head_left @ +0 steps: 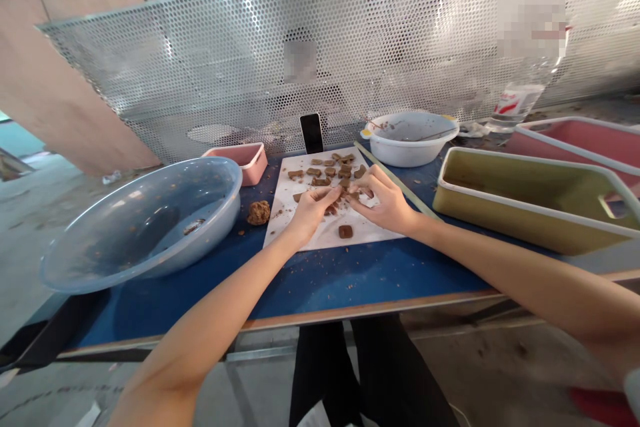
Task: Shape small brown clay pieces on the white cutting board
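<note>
Both hands meet over a white sheet [280, 230] on the blue table. My left hand [313, 213] pinches a small brown dough-like piece [345, 185] from the left, thumb and fingers closed. From the right, my right hand [383, 201] has its fingertips closed on the same piece. Its exact shape is partly hidden by the fingers. Several brown pieces [321, 181], some shaped like bones, lie on the sheet beyond and under the hands. Closer to me on the sheet is a dark brown square piece [345, 232]. A rough brown lump [259, 213] sits left of the sheet.
A large blue basin [150, 260] stands left, with a pink container [254, 165] behind it. A phone [312, 133] leans upright at the back. Right are a white basin [413, 150], a pale strip [400, 183], an olive bin [515, 213], a pink bin [590, 137] and a bottle [517, 97].
</note>
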`<move>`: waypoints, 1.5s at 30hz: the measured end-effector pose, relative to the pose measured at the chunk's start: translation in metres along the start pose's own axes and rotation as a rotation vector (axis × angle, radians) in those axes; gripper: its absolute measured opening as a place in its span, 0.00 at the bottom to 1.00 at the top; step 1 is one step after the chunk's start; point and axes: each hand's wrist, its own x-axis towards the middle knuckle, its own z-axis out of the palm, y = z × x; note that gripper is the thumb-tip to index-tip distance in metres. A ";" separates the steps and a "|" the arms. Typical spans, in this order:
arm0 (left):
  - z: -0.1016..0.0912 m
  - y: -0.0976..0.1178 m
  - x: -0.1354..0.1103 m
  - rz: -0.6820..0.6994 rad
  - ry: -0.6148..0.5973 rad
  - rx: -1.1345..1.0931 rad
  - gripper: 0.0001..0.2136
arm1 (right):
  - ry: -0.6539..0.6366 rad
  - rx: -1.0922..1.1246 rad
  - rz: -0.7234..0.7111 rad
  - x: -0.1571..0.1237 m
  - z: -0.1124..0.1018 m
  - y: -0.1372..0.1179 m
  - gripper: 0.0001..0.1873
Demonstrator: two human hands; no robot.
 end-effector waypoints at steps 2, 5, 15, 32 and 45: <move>-0.002 -0.002 0.001 -0.017 0.039 -0.024 0.22 | -0.013 0.019 -0.015 0.000 0.000 0.000 0.08; -0.004 -0.002 0.002 -0.026 0.064 -0.021 0.22 | -0.028 0.027 -0.025 0.000 -0.001 -0.001 0.08; -0.002 -0.001 0.003 -0.033 0.074 -0.019 0.22 | -0.066 0.048 -0.012 0.001 -0.003 -0.003 0.08; -0.005 -0.003 0.003 -0.040 0.074 -0.008 0.22 | -0.061 0.051 -0.005 -0.001 -0.001 -0.002 0.07; -0.003 0.000 0.003 -0.051 0.090 -0.012 0.23 | -0.155 -0.005 -0.050 -0.005 0.004 0.011 0.10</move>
